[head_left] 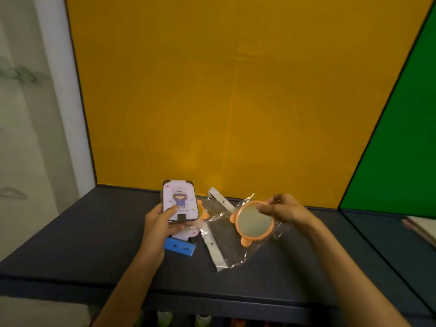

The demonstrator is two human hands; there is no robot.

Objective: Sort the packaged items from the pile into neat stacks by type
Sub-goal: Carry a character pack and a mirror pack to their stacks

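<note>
My left hand (160, 224) grips a rectangular packaged item (179, 201) with a cartoon child printed on a pale face, lifted and tilted toward me. Under it lie another pack with a blue header card (179, 248) and part of an orange round item (202, 211). My right hand (282, 207) pinches the top edge of a round orange mirror (254, 221) with small ear-shaped tabs, inside a clear plastic bag (232, 252) with a white strip. The bag hangs down onto the dark tabletop (82, 244).
A yellow panel (236, 90) stands right behind the items and a green panel (401, 138) closes the right side. Some flat pale items (422, 226) lie at the far right edge. Shelves with small objects show below the table's front edge (212, 296).
</note>
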